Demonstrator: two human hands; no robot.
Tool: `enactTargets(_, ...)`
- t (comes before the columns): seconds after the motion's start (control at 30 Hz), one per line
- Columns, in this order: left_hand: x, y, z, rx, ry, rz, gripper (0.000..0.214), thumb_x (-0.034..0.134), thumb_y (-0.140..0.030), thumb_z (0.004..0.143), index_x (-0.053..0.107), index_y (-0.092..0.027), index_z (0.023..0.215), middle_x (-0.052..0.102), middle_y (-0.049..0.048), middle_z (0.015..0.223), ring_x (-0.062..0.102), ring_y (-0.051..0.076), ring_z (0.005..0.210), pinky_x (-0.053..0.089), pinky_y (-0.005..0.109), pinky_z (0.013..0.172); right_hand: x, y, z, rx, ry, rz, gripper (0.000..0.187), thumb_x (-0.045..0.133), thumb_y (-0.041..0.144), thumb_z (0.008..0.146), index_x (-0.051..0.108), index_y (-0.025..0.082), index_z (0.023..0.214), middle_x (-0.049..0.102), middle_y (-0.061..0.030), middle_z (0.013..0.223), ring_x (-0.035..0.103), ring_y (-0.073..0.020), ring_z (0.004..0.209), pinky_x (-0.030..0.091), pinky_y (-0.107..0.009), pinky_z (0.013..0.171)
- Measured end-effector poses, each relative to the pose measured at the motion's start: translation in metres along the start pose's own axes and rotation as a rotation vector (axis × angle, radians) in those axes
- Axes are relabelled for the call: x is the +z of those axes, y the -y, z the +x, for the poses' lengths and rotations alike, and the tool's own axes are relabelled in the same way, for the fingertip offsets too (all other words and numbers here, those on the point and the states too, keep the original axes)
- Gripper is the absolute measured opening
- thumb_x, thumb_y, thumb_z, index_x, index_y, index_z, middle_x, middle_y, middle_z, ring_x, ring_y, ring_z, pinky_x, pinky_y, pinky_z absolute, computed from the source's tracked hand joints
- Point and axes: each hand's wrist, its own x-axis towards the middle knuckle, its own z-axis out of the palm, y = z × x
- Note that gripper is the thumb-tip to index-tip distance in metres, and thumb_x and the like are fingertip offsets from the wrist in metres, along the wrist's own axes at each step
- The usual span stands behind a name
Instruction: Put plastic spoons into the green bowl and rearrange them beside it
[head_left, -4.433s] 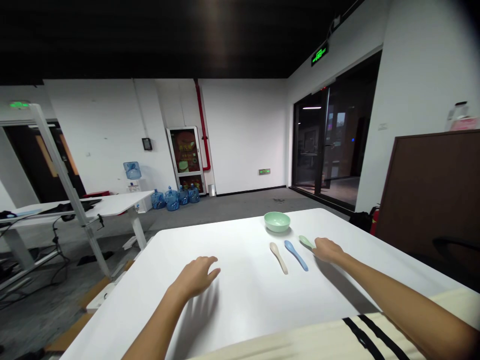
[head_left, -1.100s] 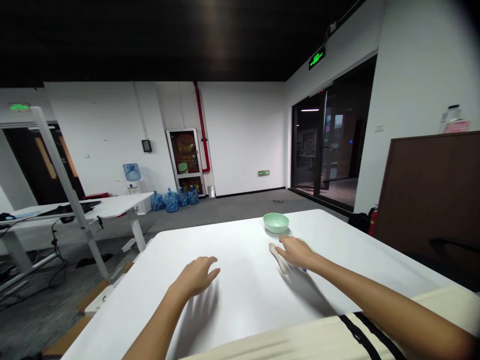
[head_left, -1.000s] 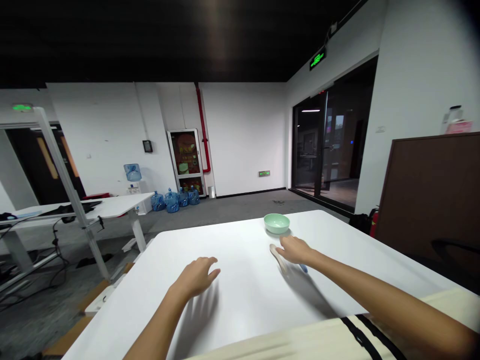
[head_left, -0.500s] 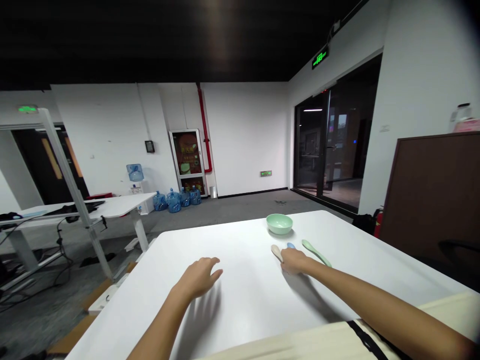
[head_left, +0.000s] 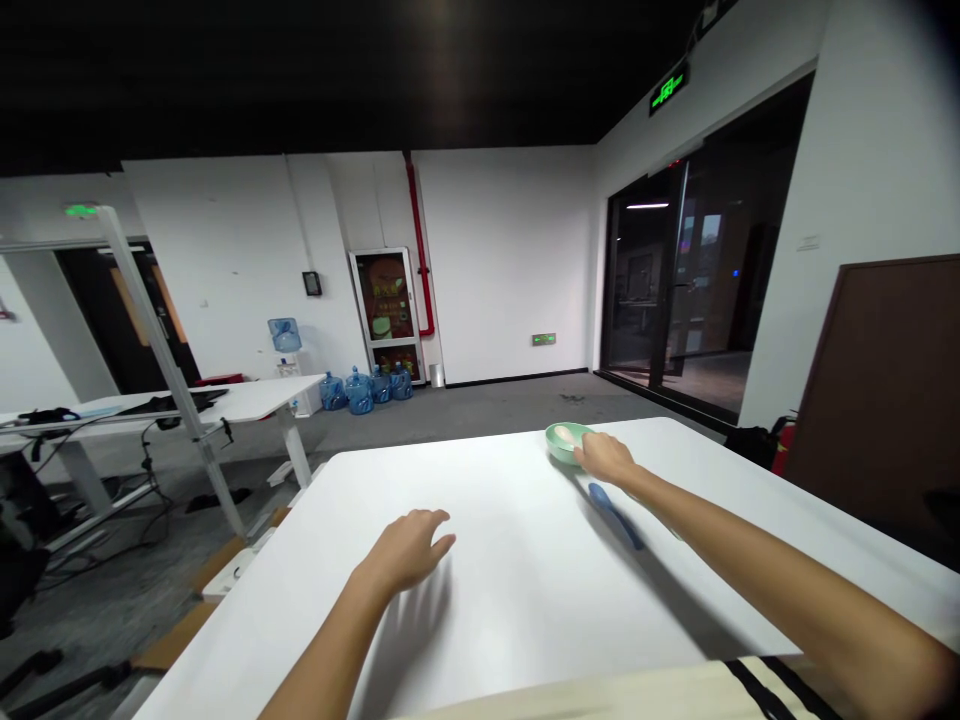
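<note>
My right hand [head_left: 606, 459] is closed on a beige spoon [head_left: 564, 436], whose bowl end is over the inside of a light green bowl [head_left: 561, 453] near the table's far edge. Whether the spoon touches the bowl I cannot tell. A blue spoon [head_left: 615, 516] lies on the table just below that hand, in its shadow. The green spoon is almost wholly hidden behind my right forearm. My left hand [head_left: 417, 549] hovers over the left part of the white table, fingers apart, holding nothing.
The white table [head_left: 510, 590] spans the space before me. To the left stand another table [head_left: 259, 397] and a metal post [head_left: 154, 330]. Several blue water bottles [head_left: 360, 392] are on the floor by the far wall. A brown panel [head_left: 885, 400] rises at the right.
My right hand has lifted the beige spoon off the table and carried it forward to the green bowl. The blue spoon is now uncovered. My left hand has hardly moved; the view has shifted slightly.
</note>
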Motion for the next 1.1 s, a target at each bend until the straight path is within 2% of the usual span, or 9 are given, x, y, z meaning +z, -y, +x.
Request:
enactTargets(0.17,-0.002,-0.001,0.002,-0.003,-0.002,-0.005,0.053,0.038,-0.052,0.091,0.057,-0.024,0.131,0.063,0.0089,0.130,0.056,0.030,0.120,0.045,0.040,0.096,0.004,-0.005,0.027,0.117,-0.033,-0.033,0.034,0.047,0.037,0.089,0.070,0.014,0.099,0.069,-0.0180,0.103,0.065,-0.0266,0.093,0.045,-0.031,0.073)
enactTargets(0.4,0.000,0.002,0.008,-0.018,0.009,-0.004,0.053,0.038,-0.052,0.091,0.057,-0.025,0.132,0.062,0.0083,0.133,0.056,0.030,0.121,0.044,0.042,0.097,0.023,-0.014,0.049,0.152,-0.047,-0.024,0.035,0.049,0.036,0.088,0.070,0.012,0.102,0.069,-0.0198,0.106,0.066,-0.0275,0.096,0.046,-0.031,0.074)
enactTargets(0.73,-0.001,0.001,0.010,-0.026,0.032,0.002,0.054,0.037,-0.053,0.092,0.055,-0.024,0.134,0.062,0.0084,0.133,0.055,0.030,0.122,0.043,0.041,0.098,0.040,-0.019,0.062,0.195,-0.013,0.003,0.038,0.052,0.039,0.085,0.069,0.013,0.106,0.067,-0.0187,0.110,0.065,-0.0283,0.099,0.047,-0.033,0.076)
enactTargets(0.9,-0.001,0.002,0.010,-0.031,0.032,-0.003,0.052,0.038,-0.053,0.092,0.056,-0.026,0.133,0.062,0.0073,0.133,0.056,0.029,0.122,0.044,0.040,0.098,0.041,-0.019,0.063,0.172,0.014,0.004,0.037,0.051,0.037,0.084,0.068,0.013,0.105,0.067,-0.0181,0.110,0.065,-0.0298,0.100,0.047,-0.035,0.075)
enactTargets(1.1,0.000,0.002,0.010,-0.022,0.035,0.001,0.054,0.037,-0.053,0.091,0.056,-0.024,0.133,0.063,0.0086,0.132,0.056,0.029,0.121,0.044,0.041,0.097,0.038,-0.017,0.054,0.160,0.011,-0.011,0.041,0.044,0.045,0.089,0.068,0.015,0.103,0.067,-0.0173,0.109,0.064,-0.0290,0.099,0.046,-0.035,0.077)
